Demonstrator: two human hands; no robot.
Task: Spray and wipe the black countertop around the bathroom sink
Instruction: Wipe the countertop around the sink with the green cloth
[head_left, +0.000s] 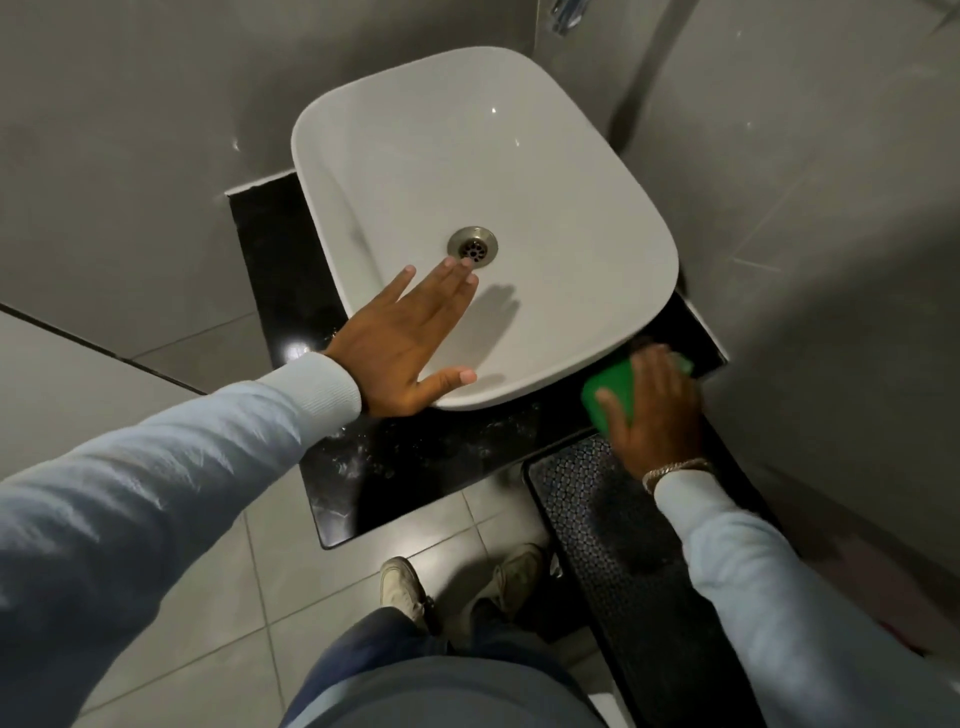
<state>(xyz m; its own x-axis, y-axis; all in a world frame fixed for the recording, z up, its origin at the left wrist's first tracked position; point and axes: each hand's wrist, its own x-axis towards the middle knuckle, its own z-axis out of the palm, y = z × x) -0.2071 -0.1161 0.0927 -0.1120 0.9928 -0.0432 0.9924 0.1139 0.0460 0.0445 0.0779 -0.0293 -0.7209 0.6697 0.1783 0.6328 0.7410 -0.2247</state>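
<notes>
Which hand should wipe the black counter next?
The right hand: it already presses the green cloth on the black stone countertop beside the white ceramic sink. The left hand rests open and empty on the sink's rim.

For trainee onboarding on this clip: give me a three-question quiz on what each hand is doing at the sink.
1. True or false: the left hand holds a spray bottle.
2. Which hand presses the green sponge? A left, B right
3. The sponge lies on the black ____.

Key: 1 false: it is open, flat on the sink rim. 2 B, the right hand. 3 countertop.
</notes>
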